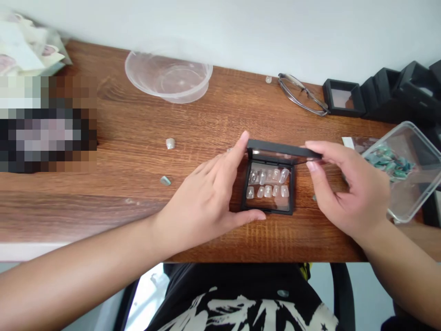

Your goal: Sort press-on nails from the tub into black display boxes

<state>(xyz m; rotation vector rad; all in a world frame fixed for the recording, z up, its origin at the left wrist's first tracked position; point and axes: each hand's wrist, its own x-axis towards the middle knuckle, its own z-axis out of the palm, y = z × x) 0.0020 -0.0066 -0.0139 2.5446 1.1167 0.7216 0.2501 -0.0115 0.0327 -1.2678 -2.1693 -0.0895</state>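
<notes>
Near the table's front edge lies a small black hinged case (291,202), its windowed lid (275,147) tilted partway up. Two rows of clear false nails (268,191) with pale decorations rest inside. My left hand (210,197) lies along the case's left side, fingers stretched and thumb at the front edge. My right hand (351,188) pinches the lid's right end between thumb and fingers. The far side of the lid is partly hidden by its tilt.
Right of the case stands a clear plastic tub (396,211) with green-teal nails (389,161). Behind are eyeglasses (303,94) and several black cases (344,110). A clear round container (168,78) stands at the back; loose nail pieces (170,143) lie on the left.
</notes>
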